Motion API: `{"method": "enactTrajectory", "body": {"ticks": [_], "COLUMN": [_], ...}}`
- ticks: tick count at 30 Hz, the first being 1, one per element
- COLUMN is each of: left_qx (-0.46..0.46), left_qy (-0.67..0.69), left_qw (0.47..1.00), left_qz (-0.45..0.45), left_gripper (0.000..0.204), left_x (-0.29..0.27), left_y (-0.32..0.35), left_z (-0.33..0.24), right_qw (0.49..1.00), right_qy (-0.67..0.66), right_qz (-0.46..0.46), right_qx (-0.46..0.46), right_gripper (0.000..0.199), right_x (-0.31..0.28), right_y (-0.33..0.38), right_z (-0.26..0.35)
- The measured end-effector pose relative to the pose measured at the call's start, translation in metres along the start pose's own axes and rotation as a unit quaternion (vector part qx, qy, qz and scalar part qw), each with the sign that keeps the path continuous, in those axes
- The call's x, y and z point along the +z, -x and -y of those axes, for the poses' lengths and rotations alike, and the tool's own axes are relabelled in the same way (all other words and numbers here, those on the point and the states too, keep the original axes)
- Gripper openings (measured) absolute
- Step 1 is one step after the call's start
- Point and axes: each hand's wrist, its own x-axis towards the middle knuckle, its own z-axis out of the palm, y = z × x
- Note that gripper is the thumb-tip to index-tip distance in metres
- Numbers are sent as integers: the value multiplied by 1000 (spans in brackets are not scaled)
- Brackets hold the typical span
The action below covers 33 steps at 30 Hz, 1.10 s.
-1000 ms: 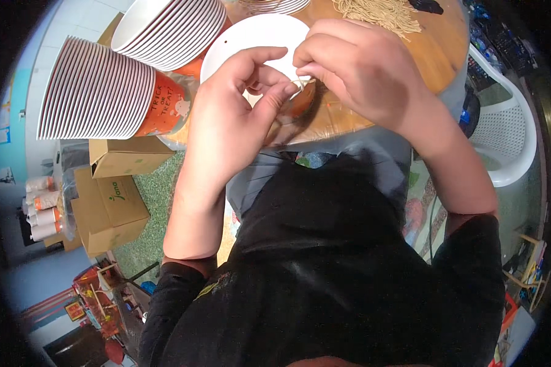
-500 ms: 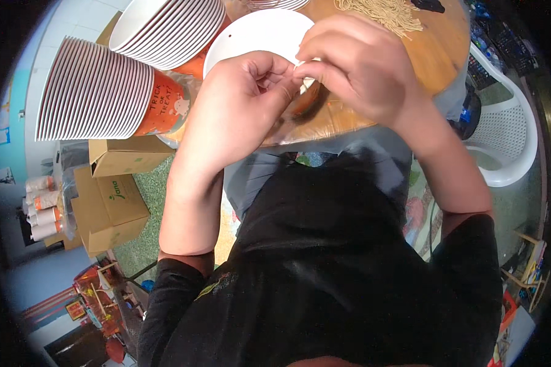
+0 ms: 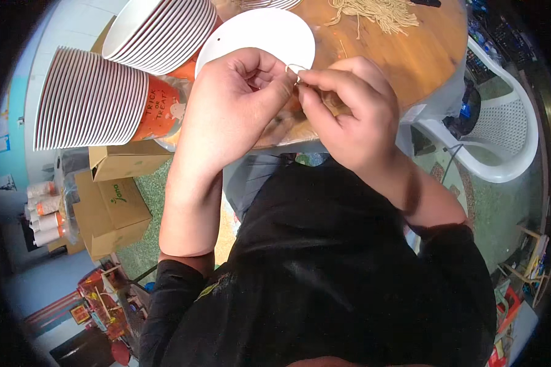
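Note:
A thin pale cord (image 3: 296, 66) makes a small loop between my hands, at the near right rim of a round white piece (image 3: 266, 37). That piece has a small dark hole near its left edge; whether it is a lid or a bucket's inside I cannot tell. My left hand (image 3: 242, 104) pinches the cord between thumb and forefinger, its other fingers curled. My right hand (image 3: 358, 113) grips the cord's other side with thumb and forefinger. The fingertips hide part of the cord. A bundle of loose beige cords (image 3: 379, 15) lies farther off on the table.
Two stacks of nested orange buckets with white rims, a near stack (image 3: 92, 98) and a far stack (image 3: 159, 37), lie at the left on the wooden table (image 3: 434, 55). Open cardboard boxes (image 3: 113, 208) sit below left. A white plastic chair (image 3: 502, 125) stands at the right.
My right hand has come lower and turned, with its fingers more apart from the left hand's. The cord loop now shows between them. My left hand has barely moved.

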Motion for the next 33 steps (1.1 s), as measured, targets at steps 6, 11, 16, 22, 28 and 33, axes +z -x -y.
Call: {"method": "enactTrajectory", "body": {"ticks": [6,11,16,22,28,33], "left_qx": [17,59,87,223,333,336], "left_qy": [-18,-86,-128,-178,-289,-304], "left_qw": [1000,994,985,949,893,885], "left_qz": [-14,-32,-70,-132,-89,-106], "left_gripper": [13,14,16,14,14,16], "left_x": [-2,-3,1,6,2,7], "left_y": [0,0,2,7,7,4], "left_z": [2,7,12,26,21,22], "right_qw": [991,963,950,817,691,617], "right_qy": [-67,-76,-109,-296,-504,-570], "right_qz": [30,91,120,142,106,87], "right_qx": [111,241,265,475,508,535], "right_gripper": [18,11,8,17,19,20], "right_x": [2,1,2,-10,-6,-2], "right_y": [-4,-16,-19,-24,-6,0], "right_z": [9,11,7,15,-3,-6]}}
